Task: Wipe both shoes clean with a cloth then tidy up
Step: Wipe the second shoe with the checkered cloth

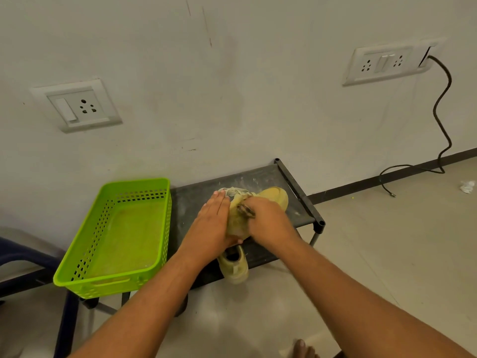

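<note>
Finds a yellow shoe (271, 200) on the top shelf of a black rack (296, 182) set against the wall, between both hands. Notes a dull mustard upper, smudged and paler along the near side, with grey-white laces and tongue at the far left. Places the rounded toe toward the rack's far right corner and the heel toward the near left, long axis on a diagonal. Cannot tell upright from tilted beneath the hands.

Records the left hand (213, 226) flat against the shoe's left flank, fingers straight and together, thumb tucked at the heel end. Records the right hand (268, 220) on the shoe's upper side, fingers curled tight round a dark striped cloth (246, 211), with only a small tuft showing, pressed to the upper.

Finds a second shoe (233, 267), same yellow, at the rack's front edge, partly beneath the left wrist and overhanging the floor, dark opening at the far end, long axis roughly toward the camera.

Logs a bright green perforated basket (136, 183) on the rack's left end, just beside the shoes. Logs pale dust marks on the shelf, a black cable (442, 104) trailing from a wall socket (384, 63) to the floor, and a crumpled white scrap (467, 186) at far right.
</note>
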